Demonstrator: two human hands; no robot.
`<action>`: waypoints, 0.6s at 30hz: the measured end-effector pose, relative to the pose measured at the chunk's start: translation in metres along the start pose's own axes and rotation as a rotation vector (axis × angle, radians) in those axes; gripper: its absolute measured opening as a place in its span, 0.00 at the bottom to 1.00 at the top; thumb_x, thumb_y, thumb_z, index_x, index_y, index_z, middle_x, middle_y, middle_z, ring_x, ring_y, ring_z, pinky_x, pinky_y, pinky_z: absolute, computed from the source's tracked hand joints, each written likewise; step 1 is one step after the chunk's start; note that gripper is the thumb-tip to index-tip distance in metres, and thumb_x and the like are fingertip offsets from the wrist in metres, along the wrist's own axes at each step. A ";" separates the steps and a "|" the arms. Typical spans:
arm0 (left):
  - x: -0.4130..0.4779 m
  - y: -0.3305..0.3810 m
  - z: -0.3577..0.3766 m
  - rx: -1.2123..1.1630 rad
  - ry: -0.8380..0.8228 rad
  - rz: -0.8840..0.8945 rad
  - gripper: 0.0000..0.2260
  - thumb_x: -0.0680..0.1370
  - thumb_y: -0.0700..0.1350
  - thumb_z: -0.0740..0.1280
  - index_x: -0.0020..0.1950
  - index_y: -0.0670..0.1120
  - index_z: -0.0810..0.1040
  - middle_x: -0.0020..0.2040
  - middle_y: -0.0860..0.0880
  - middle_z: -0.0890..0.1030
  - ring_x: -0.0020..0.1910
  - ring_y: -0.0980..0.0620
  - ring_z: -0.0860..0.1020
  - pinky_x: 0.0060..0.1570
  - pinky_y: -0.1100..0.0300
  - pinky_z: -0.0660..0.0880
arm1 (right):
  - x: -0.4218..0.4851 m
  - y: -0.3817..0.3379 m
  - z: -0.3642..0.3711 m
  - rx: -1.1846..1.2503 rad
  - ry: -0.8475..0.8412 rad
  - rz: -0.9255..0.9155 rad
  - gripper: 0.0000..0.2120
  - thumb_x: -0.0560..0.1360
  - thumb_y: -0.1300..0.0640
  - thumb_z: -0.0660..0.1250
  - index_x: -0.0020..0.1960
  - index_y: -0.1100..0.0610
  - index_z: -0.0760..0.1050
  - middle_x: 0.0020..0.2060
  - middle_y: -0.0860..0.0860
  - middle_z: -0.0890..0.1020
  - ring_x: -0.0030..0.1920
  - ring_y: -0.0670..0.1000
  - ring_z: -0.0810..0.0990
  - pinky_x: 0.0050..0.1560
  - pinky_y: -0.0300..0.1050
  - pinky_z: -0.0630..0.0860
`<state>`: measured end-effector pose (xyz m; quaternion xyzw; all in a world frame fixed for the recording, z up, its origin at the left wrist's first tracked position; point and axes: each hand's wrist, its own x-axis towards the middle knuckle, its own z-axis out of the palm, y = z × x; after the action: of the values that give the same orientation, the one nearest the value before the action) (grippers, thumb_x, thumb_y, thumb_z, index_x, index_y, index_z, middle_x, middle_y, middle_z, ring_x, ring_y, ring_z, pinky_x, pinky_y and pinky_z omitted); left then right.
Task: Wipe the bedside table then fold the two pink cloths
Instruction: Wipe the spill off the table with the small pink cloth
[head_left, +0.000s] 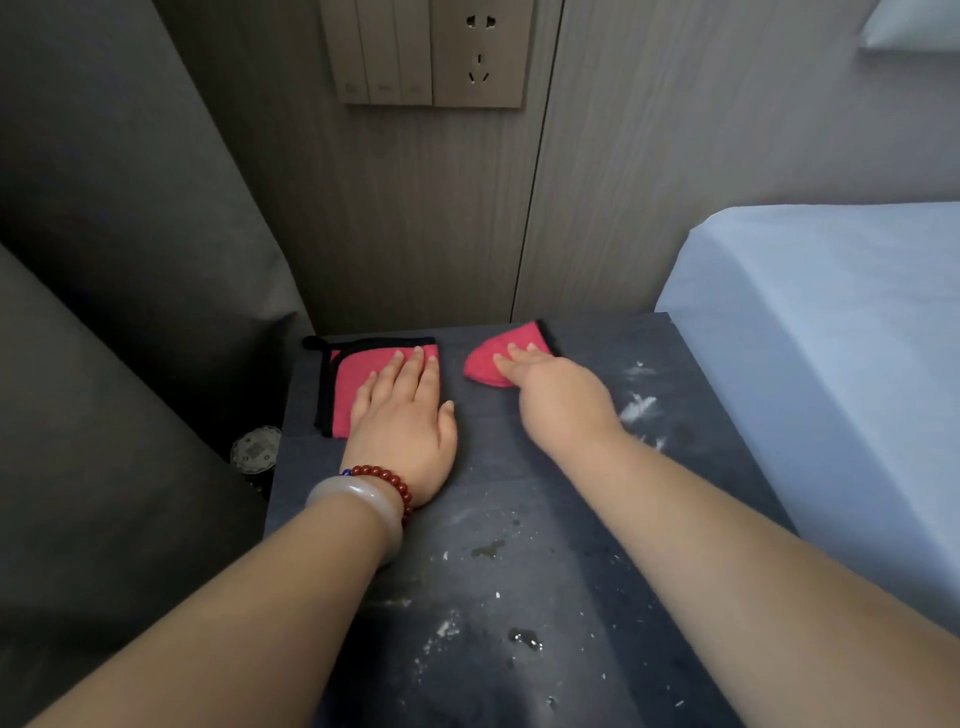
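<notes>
The dark bedside table (524, 499) carries white powder smears and a few water drops. At its far left lies a pink cloth with black trim (349, 387), folded flat. My left hand (408, 421) rests palm down on it, fingers spread. A second pink cloth (485, 361) sits bunched at the far middle of the table. My right hand (556, 389) presses on this cloth with its fingers stretched forward over it. Neither hand grips cloth between fingers.
A bed with a pale blue sheet (831, 364) borders the table's right side. Dark grey upholstery (130, 312) stands on the left, with a small round faceted object (255, 450) in the gap. A switch and socket panel (431, 52) is on the wall behind.
</notes>
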<state>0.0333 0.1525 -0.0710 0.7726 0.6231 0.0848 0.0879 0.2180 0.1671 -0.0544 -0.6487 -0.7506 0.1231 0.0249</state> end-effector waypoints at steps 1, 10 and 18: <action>0.001 0.001 0.000 0.004 0.001 0.001 0.26 0.82 0.54 0.48 0.79 0.48 0.51 0.80 0.50 0.52 0.78 0.50 0.48 0.76 0.51 0.44 | 0.000 0.020 -0.011 -0.015 -0.007 0.121 0.32 0.76 0.70 0.51 0.78 0.53 0.53 0.78 0.53 0.53 0.77 0.53 0.54 0.75 0.49 0.52; 0.000 0.001 -0.002 0.022 -0.006 -0.001 0.26 0.82 0.53 0.48 0.79 0.48 0.51 0.80 0.50 0.52 0.78 0.50 0.48 0.75 0.51 0.44 | -0.017 -0.006 0.009 -0.033 0.129 0.064 0.23 0.82 0.52 0.51 0.76 0.50 0.59 0.76 0.49 0.60 0.76 0.50 0.58 0.72 0.48 0.60; -0.001 0.001 -0.002 0.022 -0.027 -0.010 0.26 0.82 0.54 0.48 0.80 0.49 0.50 0.80 0.50 0.51 0.78 0.50 0.48 0.75 0.50 0.45 | -0.024 -0.003 0.018 0.020 0.077 0.132 0.27 0.79 0.63 0.53 0.77 0.53 0.55 0.77 0.50 0.56 0.77 0.53 0.54 0.75 0.47 0.53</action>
<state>0.0331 0.1519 -0.0687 0.7715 0.6266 0.0672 0.0881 0.2148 0.1405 -0.0684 -0.7007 -0.7035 0.1068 0.0522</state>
